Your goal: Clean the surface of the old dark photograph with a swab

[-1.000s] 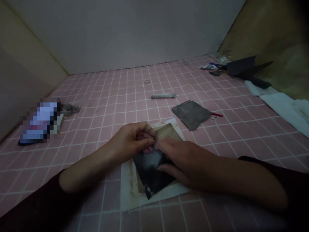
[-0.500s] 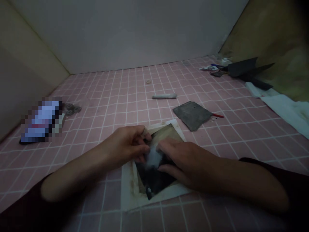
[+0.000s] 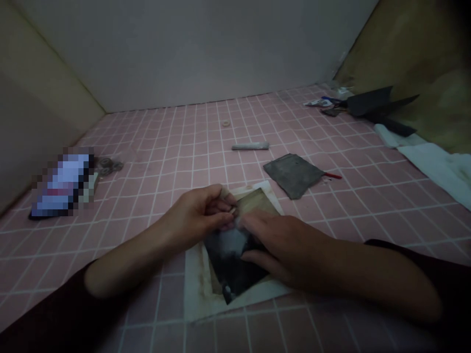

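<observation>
A dark sheet that looks like sandpaper [image 3: 239,274], with a whitish powdery patch in its middle, lies aslant on a stained white sheet [image 3: 193,304]. Over the dark sheet's upper left edge, my left hand [image 3: 209,211] is closed in a pinch. A small pale piece [image 3: 233,211] shows at its fingertips, mostly hidden, so its shape is unclear. My right hand [image 3: 275,240] rests on the right side of the dark sheet, thumb and forefinger apart. Its forefinger tip is blurred and close to the left fingertips.
Farther back lie a grey folded piece [image 3: 294,175] with a red stick [image 3: 333,175], a grey rod [image 3: 250,146] and a small beige ring [image 3: 225,123]. At left are a phone [image 3: 62,184] and several rings [image 3: 108,165]. Dark sheets [image 3: 371,104] and white tissue [image 3: 434,162] lie right.
My left hand has shifted slightly up and to the right, uncovering more of the whitish patch. My right hand stays nearly in place, its fingertips still blurred.
</observation>
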`<state>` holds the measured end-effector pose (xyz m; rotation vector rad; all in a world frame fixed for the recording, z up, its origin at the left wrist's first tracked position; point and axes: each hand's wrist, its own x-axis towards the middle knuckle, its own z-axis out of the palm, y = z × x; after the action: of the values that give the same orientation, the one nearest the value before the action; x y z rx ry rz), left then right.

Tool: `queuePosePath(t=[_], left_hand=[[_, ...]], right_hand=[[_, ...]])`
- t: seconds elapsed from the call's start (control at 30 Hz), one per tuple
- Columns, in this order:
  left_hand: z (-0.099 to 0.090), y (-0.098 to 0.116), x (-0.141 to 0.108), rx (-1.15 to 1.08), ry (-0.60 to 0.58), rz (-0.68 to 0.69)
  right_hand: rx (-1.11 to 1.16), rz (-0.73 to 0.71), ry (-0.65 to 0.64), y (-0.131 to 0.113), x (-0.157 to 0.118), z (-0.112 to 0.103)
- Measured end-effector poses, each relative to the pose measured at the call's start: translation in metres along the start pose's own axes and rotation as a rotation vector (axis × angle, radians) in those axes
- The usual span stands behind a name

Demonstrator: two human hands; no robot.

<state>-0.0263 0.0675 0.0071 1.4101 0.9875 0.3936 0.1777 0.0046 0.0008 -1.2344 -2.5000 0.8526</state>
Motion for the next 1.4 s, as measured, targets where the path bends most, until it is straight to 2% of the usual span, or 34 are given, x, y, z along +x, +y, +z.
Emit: queuePosePath(t=[0.07,0.23,0.33,0.4,0.6,0.77,0.93,1.03,1.13,1.3,1.33,1.4], left_hand=[[0.0006,0.0000,0.0022,0.014,-0.026,0.006],[-0.0014,0.0025,-0.0016,0.085,-0.097,-0.145],[0.0001,0.0012,0.0003,0.003,-0.019,-0.004],[0.0002,0.0004,0.0028,0.004,-0.012,0.025],[-0.0043,0.0013,0.0000,0.062,-0.122,-0.164],[-0.0015,0.0000,0.0039,-0.039,-0.042,-0.018],[-0.0043,0.0021,0.0002,0.049,-0.169,-0.200],[-0.0009,0.0004,0.0017,-0.016,-0.082,-0.076],[0.0013,0.0005,0.0026,-0.035,-0.056,0.017],[-0.0027,0.0055,-0.0042,0.042,-0.168,-0.190],[-0.0026,0.0050,-0.0039,0.022,-0.168,-0.182],[-0.0011,0.0022,-0.0008,-0.021,-0.079,-0.081]], right_hand=[[-0.002,-0.003,0.003,0.0000,0.0007,-0.0001],[-0.005,0.020,-0.028,-0.0017,0.0022,-0.0019],[-0.008,0.021,-0.019,-0.0022,0.0018,-0.0021],[-0.010,0.011,-0.004,-0.0022,0.0013,-0.0021],[-0.005,0.015,-0.021,-0.0018,0.0013,-0.0024],[-0.001,0.005,-0.005,-0.0010,0.0011,-0.0012],[-0.006,0.008,-0.020,-0.0018,0.0010,-0.0024],[0.007,-0.003,-0.006,-0.0008,0.0011,-0.0017],[0.004,-0.002,-0.004,-0.0002,0.0015,-0.0007],[-0.005,0.016,-0.031,-0.0020,0.0019,-0.0022],[-0.001,0.019,-0.038,-0.0022,0.0018,-0.0024],[0.003,0.017,-0.033,-0.0021,0.0016,-0.0024]])
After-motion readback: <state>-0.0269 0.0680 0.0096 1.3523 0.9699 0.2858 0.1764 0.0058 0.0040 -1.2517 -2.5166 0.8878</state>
